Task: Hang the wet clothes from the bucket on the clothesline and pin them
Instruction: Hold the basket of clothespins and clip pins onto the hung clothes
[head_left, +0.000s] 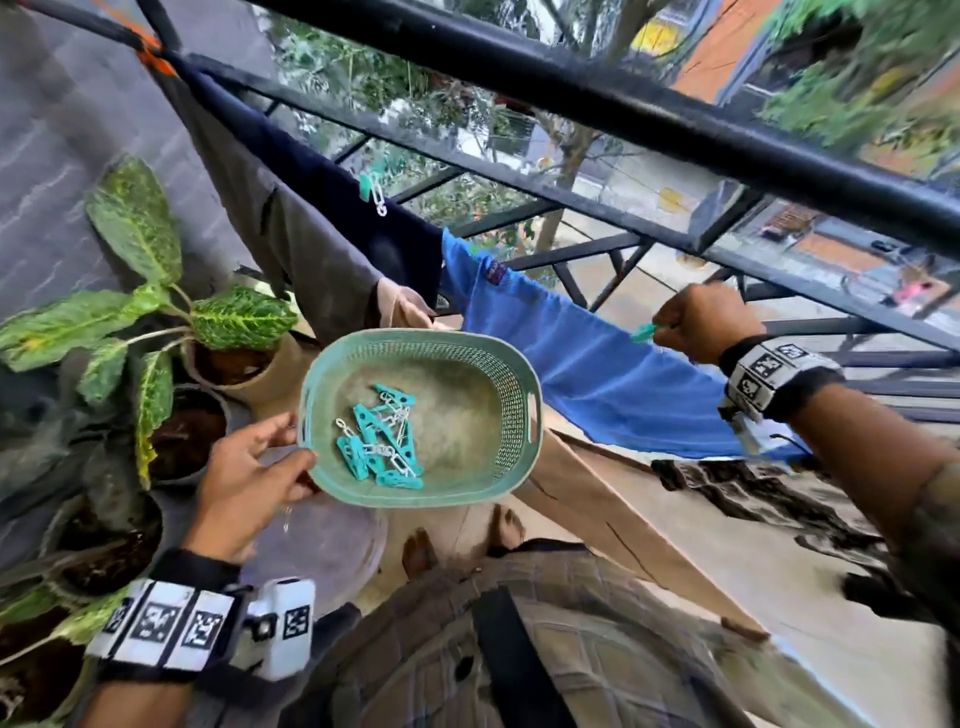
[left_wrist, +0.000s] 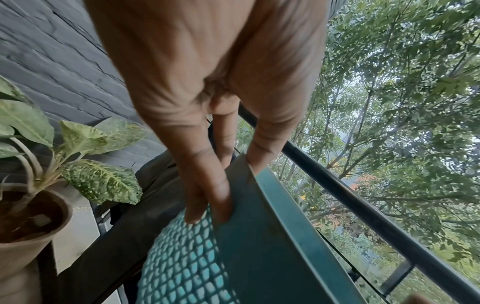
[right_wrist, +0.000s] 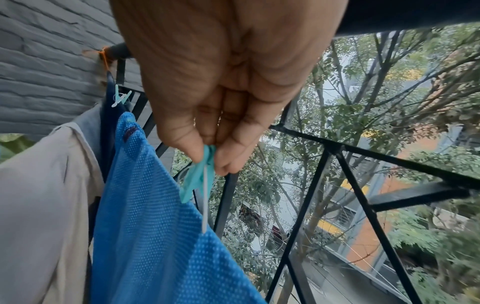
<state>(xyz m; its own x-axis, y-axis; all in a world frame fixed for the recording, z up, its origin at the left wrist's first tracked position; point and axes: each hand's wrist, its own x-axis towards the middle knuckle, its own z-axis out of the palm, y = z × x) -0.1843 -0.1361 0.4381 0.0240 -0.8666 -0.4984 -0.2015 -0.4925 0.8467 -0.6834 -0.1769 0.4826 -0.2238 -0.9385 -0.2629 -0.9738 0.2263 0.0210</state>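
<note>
Pinching a teal clothespin (right_wrist: 197, 174) in the right hand (head_left: 701, 322) at the blue jersey (head_left: 597, 379); left hand (head_left: 244, 478) gripping the peg basket (head_left: 514, 374); potted plant (head_left: 145, 332) at nine o'clock.

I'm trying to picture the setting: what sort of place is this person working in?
Most likely a home balcony above a street. A black metal railing looks out on trees and buildings, a blue garment hangs drying along it, and potted plants stand by a grey brick wall.
</note>
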